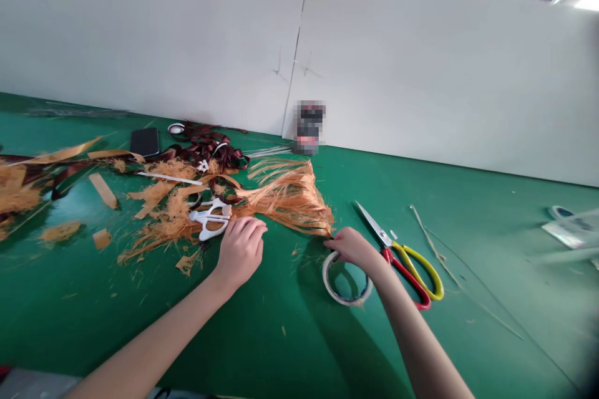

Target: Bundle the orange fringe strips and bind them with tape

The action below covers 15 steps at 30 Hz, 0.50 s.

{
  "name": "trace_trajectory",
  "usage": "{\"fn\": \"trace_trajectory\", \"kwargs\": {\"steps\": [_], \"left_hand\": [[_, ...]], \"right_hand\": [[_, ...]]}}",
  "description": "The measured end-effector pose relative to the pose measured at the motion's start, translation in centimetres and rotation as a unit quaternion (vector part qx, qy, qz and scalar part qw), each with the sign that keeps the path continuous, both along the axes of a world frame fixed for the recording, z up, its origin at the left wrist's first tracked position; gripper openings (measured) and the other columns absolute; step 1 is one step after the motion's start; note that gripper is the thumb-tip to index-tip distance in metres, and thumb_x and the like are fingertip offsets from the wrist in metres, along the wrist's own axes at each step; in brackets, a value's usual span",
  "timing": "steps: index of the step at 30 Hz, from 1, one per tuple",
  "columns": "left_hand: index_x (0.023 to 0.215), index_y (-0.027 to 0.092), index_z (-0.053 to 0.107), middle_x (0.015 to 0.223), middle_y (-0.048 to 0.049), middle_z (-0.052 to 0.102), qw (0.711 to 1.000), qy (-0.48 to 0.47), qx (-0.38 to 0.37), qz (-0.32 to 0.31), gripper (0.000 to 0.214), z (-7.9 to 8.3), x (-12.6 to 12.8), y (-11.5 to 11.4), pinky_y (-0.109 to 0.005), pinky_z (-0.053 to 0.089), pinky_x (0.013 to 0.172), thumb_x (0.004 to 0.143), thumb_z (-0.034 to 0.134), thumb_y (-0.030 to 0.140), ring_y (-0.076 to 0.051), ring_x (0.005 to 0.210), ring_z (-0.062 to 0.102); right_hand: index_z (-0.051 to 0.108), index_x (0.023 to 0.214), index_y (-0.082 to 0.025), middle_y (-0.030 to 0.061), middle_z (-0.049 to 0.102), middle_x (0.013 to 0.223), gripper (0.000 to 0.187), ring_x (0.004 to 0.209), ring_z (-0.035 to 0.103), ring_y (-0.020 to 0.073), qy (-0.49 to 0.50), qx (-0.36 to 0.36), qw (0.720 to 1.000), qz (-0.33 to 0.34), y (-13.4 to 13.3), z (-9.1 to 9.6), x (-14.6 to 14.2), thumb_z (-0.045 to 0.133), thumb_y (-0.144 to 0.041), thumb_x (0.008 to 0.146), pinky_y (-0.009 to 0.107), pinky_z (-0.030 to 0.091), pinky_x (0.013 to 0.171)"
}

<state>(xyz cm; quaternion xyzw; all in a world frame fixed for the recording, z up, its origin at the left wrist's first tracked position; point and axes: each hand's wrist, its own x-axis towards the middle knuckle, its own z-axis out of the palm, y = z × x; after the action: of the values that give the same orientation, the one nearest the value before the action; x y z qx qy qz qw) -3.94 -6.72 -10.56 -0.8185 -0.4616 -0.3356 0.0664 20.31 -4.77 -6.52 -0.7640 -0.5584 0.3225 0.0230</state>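
A frayed bundle of orange fibres (285,199) spreads across the green mat (281,336). My left hand (241,250) rests on its near side, fingers curled, next to white-handled scissors (209,218). My right hand (352,246) reaches the bundle's right tip with its fingertips, and those fingers seem to pinch the strands. Below that hand lies a roll of clear tape (347,280), partly hidden by the wrist. To its right are scissors with red and yellow handles (412,271), their steel blades pointing up and left.
A tangle of dark brown ribbon (206,149) and a black phone (145,141) lie beyond the fibres. Tan strips and scraps (103,190) litter the left side. Thin sticks (435,249) lie at right. White panels (154,31) stand along the mat's far edge.
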Motion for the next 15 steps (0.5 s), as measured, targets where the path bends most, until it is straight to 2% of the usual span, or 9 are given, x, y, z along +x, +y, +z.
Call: {"fn": "trace_trajectory", "kwargs": {"steps": [3, 7, 8, 10, 11, 13, 15], "left_hand": [[0.082, 0.016, 0.065, 0.087, -0.0053, 0.07, 1.0, -0.003, 0.015, -0.019, 0.024, 0.1, 0.0, 0.1, -0.038, 0.048, 0.078, 0.085, 0.044, 0.005, -0.021, 0.087, 0.059], [0.078, 0.017, 0.065, 0.083, -0.0046, 0.071, 0.999, -0.005, 0.033, -0.036, 0.025, 0.4, 0.0, -0.2, -0.037, 0.047, 0.076, 0.085, 0.045, 0.004, -0.021, 0.084, 0.06], [0.077, 0.018, 0.065, 0.083, -0.0044, 0.071, 0.998, -0.004, 0.037, -0.04, 0.025, 0.4, 0.0, -0.3, -0.037, 0.047, 0.075, 0.084, 0.045, 0.004, -0.02, 0.083, 0.06], [0.076, 0.019, 0.065, 0.081, -0.0034, 0.071, 0.998, -0.002, 0.045, -0.05, 0.026, 0.6, 0.1, -0.5, -0.037, 0.047, 0.075, 0.084, 0.045, 0.004, -0.02, 0.083, 0.061], [0.076, 0.019, 0.066, 0.081, -0.0029, 0.071, 0.997, 0.002, 0.051, -0.056, 0.026, 0.9, -0.1, -0.5, -0.037, 0.046, 0.075, 0.084, 0.046, 0.005, -0.02, 0.083, 0.062], [0.078, 0.02, 0.066, 0.082, -0.0025, 0.072, 0.997, 0.015, 0.061, -0.044, 0.025, 1.5, -0.7, -0.1, -0.038, 0.044, 0.077, 0.084, 0.047, 0.005, -0.021, 0.086, 0.062], [0.082, 0.02, 0.067, 0.087, -0.003, 0.072, 0.998, 0.029, 0.052, 0.008, 0.023, 2.4, -2.1, 1.2, -0.041, 0.042, 0.08, 0.084, 0.049, 0.007, -0.023, 0.09, 0.061]], "right_hand": [[0.057, 0.046, -0.016, -0.0027, 0.045, 0.036, 0.027, 0.037, 0.042, 0.0094, 0.084, 0.011, 0.996, -0.018, 0.2, 0.3, 1.5, 0.058, -0.024, 0.071, 0.022, 0.032, 0.042], [0.067, 0.074, -0.013, -0.0014, 0.055, 0.048, 0.028, 0.04, 0.041, 0.0077, 0.137, 0.116, 0.979, -0.098, -1.1, 2.8, 4.6, 0.054, -0.037, 0.074, 0.021, 0.032, 0.042], [0.068, 0.081, -0.013, -0.0002, 0.059, 0.055, 0.031, 0.042, 0.042, 0.0075, 0.152, 0.147, 0.969, -0.125, -1.5, 3.5, 5.5, 0.056, -0.04, 0.072, 0.021, 0.033, 0.042], [0.07, 0.083, -0.012, 0.0026, 0.064, 0.063, 0.034, 0.044, 0.044, 0.008, 0.221, 0.215, 0.926, -0.216, -2.3, 4.8, 7.1, 0.066, -0.039, 0.062, 0.022, 0.034, 0.042], [0.071, 0.083, -0.012, 0.0027, 0.064, 0.063, 0.033, 0.044, 0.044, 0.0081, 0.231, 0.229, 0.914, -0.243, -2.6, 5.4, 7.8, 0.069, -0.036, 0.059, 0.022, 0.034, 0.042], [0.073, 0.081, -0.012, 0.0022, 0.063, 0.059, 0.03, 0.044, 0.044, 0.0084, 0.231, 0.245, 0.9, -0.278, -3.2, 6.2, 8.9, 0.072, -0.03, 0.057, 0.023, 0.035, 0.042], [0.074, 0.079, -0.012, 0.002, 0.061, 0.054, 0.027, 0.043, 0.044, 0.0088, 0.22, 0.245, 0.898, -0.291, -3.5, 6.6, 9.6, 0.073, -0.028, 0.058, 0.024, 0.034, 0.041]]}}
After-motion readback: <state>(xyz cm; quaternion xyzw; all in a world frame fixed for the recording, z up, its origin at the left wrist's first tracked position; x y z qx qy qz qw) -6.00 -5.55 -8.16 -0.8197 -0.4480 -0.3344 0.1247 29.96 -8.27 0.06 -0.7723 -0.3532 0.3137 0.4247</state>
